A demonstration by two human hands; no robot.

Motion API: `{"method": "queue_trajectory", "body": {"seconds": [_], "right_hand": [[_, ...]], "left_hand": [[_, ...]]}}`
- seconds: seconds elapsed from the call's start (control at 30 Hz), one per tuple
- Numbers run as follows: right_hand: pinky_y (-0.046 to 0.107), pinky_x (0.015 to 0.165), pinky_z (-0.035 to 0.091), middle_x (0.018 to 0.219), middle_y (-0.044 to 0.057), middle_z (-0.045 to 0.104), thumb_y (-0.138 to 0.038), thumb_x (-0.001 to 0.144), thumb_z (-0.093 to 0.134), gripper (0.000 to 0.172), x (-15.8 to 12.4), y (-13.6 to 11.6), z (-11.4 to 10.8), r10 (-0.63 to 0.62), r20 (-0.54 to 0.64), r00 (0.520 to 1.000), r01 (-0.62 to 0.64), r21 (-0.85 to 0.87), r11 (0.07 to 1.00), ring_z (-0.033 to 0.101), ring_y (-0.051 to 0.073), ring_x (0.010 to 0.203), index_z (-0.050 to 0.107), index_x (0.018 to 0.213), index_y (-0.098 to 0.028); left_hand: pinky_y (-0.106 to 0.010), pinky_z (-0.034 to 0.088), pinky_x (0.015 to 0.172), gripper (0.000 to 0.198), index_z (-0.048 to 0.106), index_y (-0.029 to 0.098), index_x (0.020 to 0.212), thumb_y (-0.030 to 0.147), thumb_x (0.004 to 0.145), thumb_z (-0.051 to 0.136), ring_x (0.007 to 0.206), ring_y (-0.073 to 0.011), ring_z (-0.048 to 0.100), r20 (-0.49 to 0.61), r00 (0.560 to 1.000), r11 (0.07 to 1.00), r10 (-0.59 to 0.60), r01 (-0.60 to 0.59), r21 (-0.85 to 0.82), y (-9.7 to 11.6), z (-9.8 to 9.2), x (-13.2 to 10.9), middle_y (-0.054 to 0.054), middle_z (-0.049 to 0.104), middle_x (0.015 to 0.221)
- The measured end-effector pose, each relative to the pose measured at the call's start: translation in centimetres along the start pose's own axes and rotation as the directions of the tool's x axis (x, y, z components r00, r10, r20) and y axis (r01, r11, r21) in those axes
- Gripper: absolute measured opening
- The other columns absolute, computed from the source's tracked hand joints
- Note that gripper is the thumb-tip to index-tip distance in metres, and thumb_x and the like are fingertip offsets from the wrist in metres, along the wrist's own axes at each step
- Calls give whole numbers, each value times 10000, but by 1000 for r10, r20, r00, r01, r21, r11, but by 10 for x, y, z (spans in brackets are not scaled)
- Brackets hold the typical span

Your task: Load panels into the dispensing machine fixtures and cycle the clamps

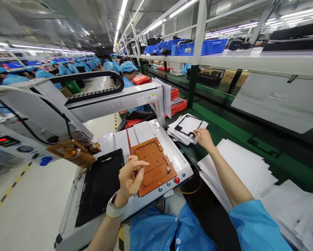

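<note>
Left hand point(130, 177) pinches a thin red stick point(128, 141) over the orange plate point(159, 164), while right hand point(204, 137), loosely open, touches a black-framed white sheet point(189, 124) beyond that plate.

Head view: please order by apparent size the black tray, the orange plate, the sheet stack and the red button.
Largest first:
black tray
orange plate
sheet stack, farther from camera, so its rank is unsure
red button, clearly smallest
</note>
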State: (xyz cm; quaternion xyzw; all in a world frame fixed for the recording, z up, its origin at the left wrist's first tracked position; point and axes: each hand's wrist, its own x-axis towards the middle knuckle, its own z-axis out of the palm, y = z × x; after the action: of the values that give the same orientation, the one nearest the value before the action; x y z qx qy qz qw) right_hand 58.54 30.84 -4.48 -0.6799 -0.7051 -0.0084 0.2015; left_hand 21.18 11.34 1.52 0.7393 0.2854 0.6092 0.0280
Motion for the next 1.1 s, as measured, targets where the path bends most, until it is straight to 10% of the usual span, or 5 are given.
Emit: {"method": "queue_trajectory", "body": {"seconds": [0.17,0.37,0.57,0.77,1.1], "right_hand": [[376,975,515,1157,169,808,-190,1000,628,309,26,-56,29,-83,86,993,80,35,996,727,306,1102,838,1226,-180],[410,896,553,1060,184,807,-160,965,607,302,30,-56,8,-144,63,988,138,84,987,756,329,996,849,1142,-130],[416,832,611,1097,122,793,-324,1035,600,310,-51,-77,-3,-421,-106,901,429,365,826,742,281,920,841,1211,-241],[413,844,631,1037,102,773,-223,1102,527,330,-153,-144,25,-668,-20,744,558,568,605,718,257,947,822,1239,-277],[480,837,637,1045,116,721,-154,1060,542,336,-168,-157,31,-725,-45,688,578,638,509,683,282,961,814,1229,-255]], "left_hand": [[-378,398,727,212,735,229,959,157,1000,540,603,-157,436,-72,997,1000,6,-5,13,1,-6,-3,57,454,577],[-381,412,716,219,733,231,929,236,1034,541,616,-162,471,-102,995,999,-8,12,30,-2,-11,-6,39,483,606],[-403,432,718,232,735,226,931,317,1047,556,622,-176,486,-97,994,998,-50,52,19,-1,-9,-5,25,490,613],[-413,446,753,180,722,240,941,301,1026,575,597,-163,460,-171,985,999,-37,35,-12,-2,-10,-9,45,473,598],[-458,554,833,147,693,238,978,245,1018,551,667,-195,559,-121,992,999,-22,26,31,-3,-6,-8,23,555,651]]}}
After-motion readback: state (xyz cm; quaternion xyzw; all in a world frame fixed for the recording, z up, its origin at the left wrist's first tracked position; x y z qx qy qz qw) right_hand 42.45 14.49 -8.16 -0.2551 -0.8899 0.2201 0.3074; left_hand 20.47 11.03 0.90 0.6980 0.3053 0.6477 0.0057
